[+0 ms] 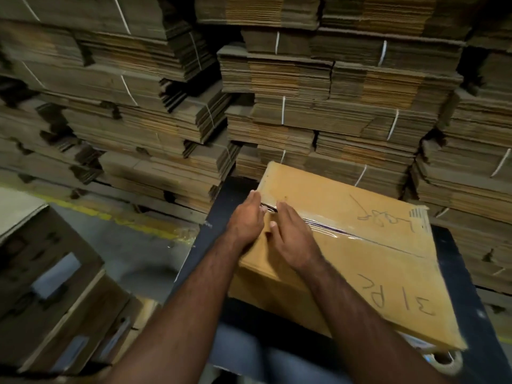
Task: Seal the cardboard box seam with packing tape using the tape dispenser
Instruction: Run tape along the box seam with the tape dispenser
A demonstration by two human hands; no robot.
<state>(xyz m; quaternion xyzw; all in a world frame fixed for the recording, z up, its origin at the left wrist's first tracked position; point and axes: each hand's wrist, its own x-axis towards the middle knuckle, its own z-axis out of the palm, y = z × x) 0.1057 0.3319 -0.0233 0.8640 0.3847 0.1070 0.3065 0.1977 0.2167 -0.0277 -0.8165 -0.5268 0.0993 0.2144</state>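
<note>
- Cardboard box (346,245) lies flat on a dark bench (457,286), flaps closed; handwriting on top.
- Seam (388,243) runs from the box's far-left edge toward the right edge. Glossy packing tape (327,228) covers roughly the left half; the right stretch looks bare.
- Left hand (246,217) at the box's left edge, fingers straight and together, pressing the tape end over the edge.
- Right hand (291,239) just beside it, flat on the tape, fingers loosely spread. It is nearer the untaped stretch, which lies to its right along the seam.
- Tape roll (446,361) peeks out below the box's near-right corner; whether it sits in a dispenser I cannot tell.
- Bundled flat cartons (318,106) stacked behind; nothing blocks the seam.
</note>
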